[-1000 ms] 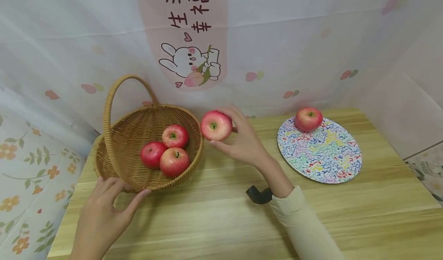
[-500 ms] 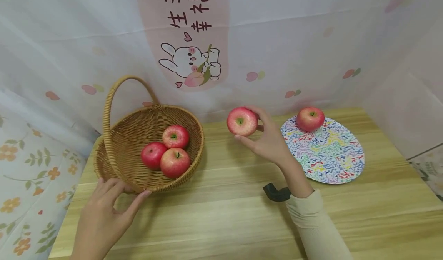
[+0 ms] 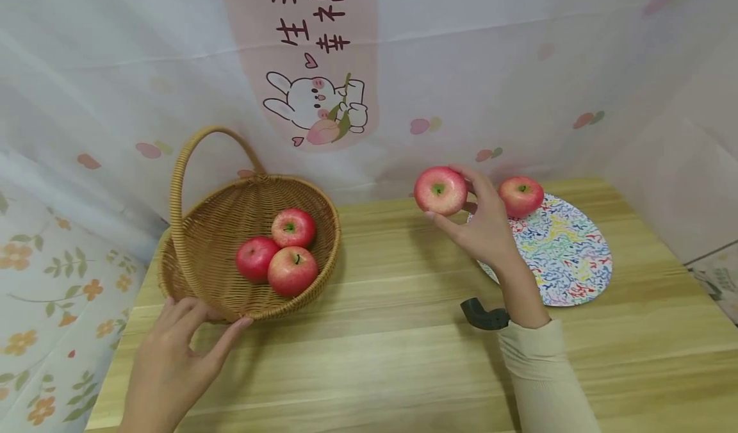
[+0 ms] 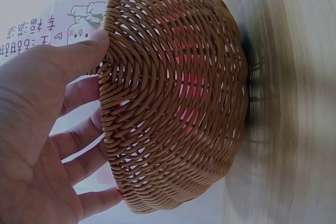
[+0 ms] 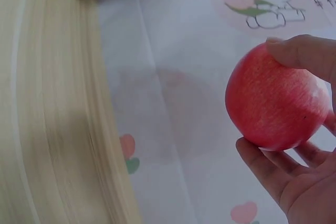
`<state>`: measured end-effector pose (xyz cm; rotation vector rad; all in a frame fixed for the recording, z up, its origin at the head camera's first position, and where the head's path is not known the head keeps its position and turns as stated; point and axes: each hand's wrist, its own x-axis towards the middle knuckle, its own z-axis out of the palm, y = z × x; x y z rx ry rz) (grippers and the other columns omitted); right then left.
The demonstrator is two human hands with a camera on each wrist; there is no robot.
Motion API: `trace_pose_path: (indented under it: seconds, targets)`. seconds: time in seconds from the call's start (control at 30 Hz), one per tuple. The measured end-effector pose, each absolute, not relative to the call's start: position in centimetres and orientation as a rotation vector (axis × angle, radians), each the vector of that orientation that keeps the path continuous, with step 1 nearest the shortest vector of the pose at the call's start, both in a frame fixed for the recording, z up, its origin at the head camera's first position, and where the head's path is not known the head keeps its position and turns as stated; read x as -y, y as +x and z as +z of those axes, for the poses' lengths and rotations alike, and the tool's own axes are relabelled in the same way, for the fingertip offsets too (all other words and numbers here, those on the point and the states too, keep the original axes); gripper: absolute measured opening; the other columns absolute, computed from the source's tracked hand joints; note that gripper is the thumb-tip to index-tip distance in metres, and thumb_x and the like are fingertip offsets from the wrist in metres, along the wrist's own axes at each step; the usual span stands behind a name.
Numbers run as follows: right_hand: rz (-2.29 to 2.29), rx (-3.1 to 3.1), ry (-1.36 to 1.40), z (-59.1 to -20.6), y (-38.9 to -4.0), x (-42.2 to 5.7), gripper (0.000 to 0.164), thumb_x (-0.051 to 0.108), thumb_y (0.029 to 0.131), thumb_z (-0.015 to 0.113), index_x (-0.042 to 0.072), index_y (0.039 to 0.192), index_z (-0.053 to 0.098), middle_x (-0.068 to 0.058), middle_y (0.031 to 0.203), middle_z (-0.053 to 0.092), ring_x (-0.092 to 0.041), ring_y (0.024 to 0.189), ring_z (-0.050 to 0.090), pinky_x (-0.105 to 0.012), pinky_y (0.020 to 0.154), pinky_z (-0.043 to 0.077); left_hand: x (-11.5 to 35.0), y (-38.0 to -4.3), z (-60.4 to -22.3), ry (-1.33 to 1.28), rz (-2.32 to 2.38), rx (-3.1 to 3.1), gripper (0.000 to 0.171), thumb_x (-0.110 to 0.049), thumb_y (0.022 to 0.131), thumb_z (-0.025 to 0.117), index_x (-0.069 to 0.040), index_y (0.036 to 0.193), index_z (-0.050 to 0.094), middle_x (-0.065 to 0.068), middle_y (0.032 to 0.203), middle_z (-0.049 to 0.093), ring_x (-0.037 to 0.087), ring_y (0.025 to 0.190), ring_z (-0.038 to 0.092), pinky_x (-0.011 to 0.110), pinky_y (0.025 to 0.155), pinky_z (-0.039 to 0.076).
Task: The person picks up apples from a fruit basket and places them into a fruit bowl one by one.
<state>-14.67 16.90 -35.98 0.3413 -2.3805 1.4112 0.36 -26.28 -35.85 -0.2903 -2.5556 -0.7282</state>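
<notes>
My right hand [image 3: 487,228] grips a red apple [image 3: 441,191] between thumb and fingers, held above the table between the basket and the plate. The right wrist view shows the same apple [image 5: 275,98] from its side. With thumb and fingers my left hand [image 3: 173,362] pinches the near rim of a wicker basket [image 3: 213,228]; the left wrist view shows the thumb on the rim of the basket [image 4: 173,77]. Three apples [image 3: 292,271] lie together inside it. Another apple [image 3: 521,196] sits on the far left part of a colourful patterned round plate [image 3: 576,253], partly behind my right hand.
A wooden table [image 3: 369,356] carries everything. The basket's tall arched handle [image 3: 180,215] rises on its left side. Behind the table hangs a white cloth [image 3: 490,68] with a printed rabbit. A black curved piece [image 3: 484,316] juts from my right wrist.
My right hand has carried the apple rightward, from beside the basket's right rim to near the plate. The left hand stays on the rim, and the basket's apples have not moved.
</notes>
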Motion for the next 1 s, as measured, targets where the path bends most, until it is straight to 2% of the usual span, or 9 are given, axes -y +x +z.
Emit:
trace_pose_path:
  seconds: [0.17, 0.4, 0.57, 0.83, 1.0]
  targets:
    - [1.408, 2.402, 0.284, -36.1, -14.6, -18.5, 0.082, 0.008, 0.080, 0.092, 0.014, 0.151, 0.052, -0.004, 0.145, 0.056, -0.019, 0.125, 0.055, -0.011, 0.090, 0.053, 25.9, 0.4, -36.2, -0.298, -0.749, 2.549, 0.032, -0.014, 0.070, 0.098, -0.011, 0.081, 0.068, -0.001, 0.083, 0.064, 0.029, 0.082, 0.062, 0.075, 0.115, 0.040]
    - [1.409, 2.392, 0.243, -36.4, -14.9, -20.1, 0.083, 0.008, 0.080, 0.092, 0.013, 0.152, 0.051, -0.005, 0.142, 0.057, -0.008, 0.118, 0.055, -0.010, 0.089, 0.052, 25.8, 0.4, -36.2, -0.305, -0.758, 2.534, 0.032, -0.013, 0.070, 0.097, -0.010, 0.082, 0.068, 0.002, 0.084, 0.066, 0.028, 0.084, 0.061, 0.072, 0.119, 0.037]
    - [1.427, 2.391, 0.219, -36.1, -14.8, -20.7, 0.083, 0.006, 0.080, 0.091, 0.013, 0.153, 0.051, -0.005, 0.142, 0.058, -0.008, 0.116, 0.058, -0.010, 0.089, 0.053, 25.9, 0.4, -36.1, -0.299, -0.753, 2.542, 0.032, -0.012, 0.070, 0.097, -0.010, 0.081, 0.067, 0.003, 0.083, 0.065, 0.031, 0.084, 0.061, 0.074, 0.119, 0.036]
    - [1.461, 2.381, 0.148, -36.0, -14.5, -21.8, 0.083, 0.009, 0.081, 0.091, 0.019, 0.153, 0.050, -0.001, 0.141, 0.057, -0.011, 0.117, 0.056, -0.009, 0.084, 0.055, 26.0, 0.3, -36.0, -0.303, -0.740, 2.544, 0.031, -0.014, 0.071, 0.097, -0.011, 0.081, 0.068, 0.002, 0.083, 0.065, 0.030, 0.083, 0.060, 0.074, 0.118, 0.037]
    - [1.427, 2.379, 0.114, -36.0, -14.5, -22.6, 0.083, 0.012, 0.082, 0.091, 0.017, 0.154, 0.049, -0.002, 0.143, 0.056, -0.011, 0.122, 0.053, -0.010, 0.089, 0.055, 26.1, 0.3, -35.9, -0.304, -0.741, 2.540, 0.031, -0.014, 0.071, 0.097, -0.010, 0.081, 0.068, 0.003, 0.083, 0.066, 0.031, 0.083, 0.061, 0.075, 0.117, 0.037]
